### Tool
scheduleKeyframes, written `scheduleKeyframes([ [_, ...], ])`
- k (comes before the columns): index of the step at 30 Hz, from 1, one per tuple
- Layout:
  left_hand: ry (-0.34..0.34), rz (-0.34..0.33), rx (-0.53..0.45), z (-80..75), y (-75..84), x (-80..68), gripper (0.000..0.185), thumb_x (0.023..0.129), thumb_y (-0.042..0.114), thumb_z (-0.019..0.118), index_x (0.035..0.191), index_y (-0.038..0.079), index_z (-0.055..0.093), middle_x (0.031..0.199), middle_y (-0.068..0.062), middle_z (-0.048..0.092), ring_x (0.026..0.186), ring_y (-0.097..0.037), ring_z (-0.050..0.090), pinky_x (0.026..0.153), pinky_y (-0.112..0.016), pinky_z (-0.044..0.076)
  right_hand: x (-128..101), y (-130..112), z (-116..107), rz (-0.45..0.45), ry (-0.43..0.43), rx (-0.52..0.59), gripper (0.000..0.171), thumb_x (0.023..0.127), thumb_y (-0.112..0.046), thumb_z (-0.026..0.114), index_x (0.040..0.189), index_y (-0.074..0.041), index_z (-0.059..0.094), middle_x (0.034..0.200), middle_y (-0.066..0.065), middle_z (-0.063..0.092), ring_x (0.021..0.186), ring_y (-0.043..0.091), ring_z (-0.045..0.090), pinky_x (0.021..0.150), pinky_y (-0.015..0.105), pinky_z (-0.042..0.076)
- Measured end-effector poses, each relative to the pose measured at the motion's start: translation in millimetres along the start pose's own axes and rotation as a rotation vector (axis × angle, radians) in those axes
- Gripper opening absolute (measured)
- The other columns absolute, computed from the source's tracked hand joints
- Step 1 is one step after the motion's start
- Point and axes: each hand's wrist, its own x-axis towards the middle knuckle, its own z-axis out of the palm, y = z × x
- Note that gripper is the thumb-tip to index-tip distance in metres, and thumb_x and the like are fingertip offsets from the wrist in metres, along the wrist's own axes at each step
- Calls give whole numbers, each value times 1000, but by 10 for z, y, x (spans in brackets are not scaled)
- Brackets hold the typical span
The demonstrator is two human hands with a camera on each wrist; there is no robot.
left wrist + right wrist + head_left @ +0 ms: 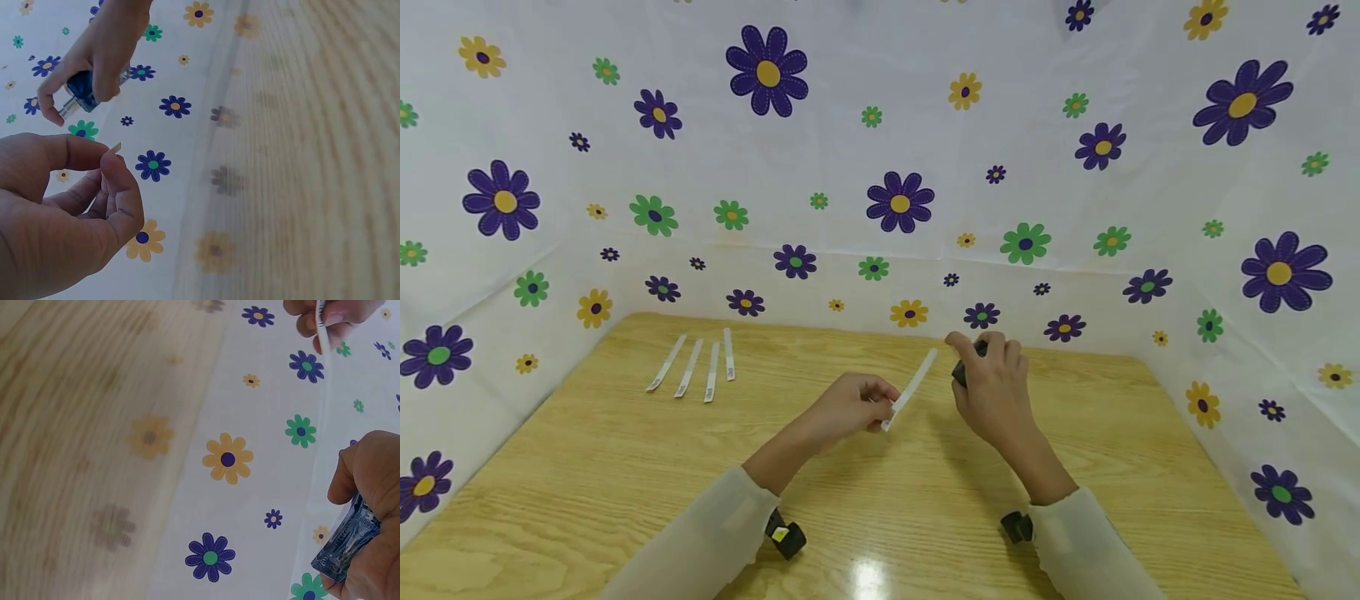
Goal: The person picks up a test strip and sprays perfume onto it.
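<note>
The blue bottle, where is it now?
In the head view, the blue bottle is right of centre, gripped by the right hand above the table, beside the paper strip.

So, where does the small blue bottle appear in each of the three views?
Head: blue bottle right of centre, mostly hidden in the right hand.
Left wrist: upper left, gripped from above.
Right wrist: lower right corner.
Shared landmark: the white paper strip pinched by the left hand.

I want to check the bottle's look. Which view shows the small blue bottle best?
The right wrist view: the blue bottle shows clear, faceted glass in the right hand. Left wrist shows it smaller; head view mostly hides it.
</note>
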Motion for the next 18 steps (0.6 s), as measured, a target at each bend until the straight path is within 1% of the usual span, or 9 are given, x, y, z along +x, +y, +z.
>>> scheduleKeyframes([
  [6, 0, 0, 68, -61, -9, 196, 19, 98, 4, 60, 114, 1, 68, 90, -9, 64, 73, -18, 57, 72, -36, 53, 7, 22, -24, 11, -1, 12, 60, 84, -6, 78, 132, -26, 47, 121, 31, 48, 97, 49, 45, 74, 56, 43],
  [13, 35, -51, 101, -78, 6, 436, 21, 96, 2, 60, 114, -2, 69, 85, -7, 62, 69, -15, 53, 67, -30, 49, 26, 38, -86, 16, 24, 43, 57, 84, -3, 73, 131, -24, 48, 120, 33, 47, 95, 48, 44, 73, 56, 42],
  [18, 48, -89, 114, -69, -21, 572, 22, 95, 0, 58, 114, -4, 69, 78, -6, 59, 64, -16, 49, 65, -30, 48, 30, 44, -114, 15, 26, 56, 57, 84, -3, 73, 131, -24, 48, 121, 33, 46, 96, 49, 43, 73, 56, 41],
])
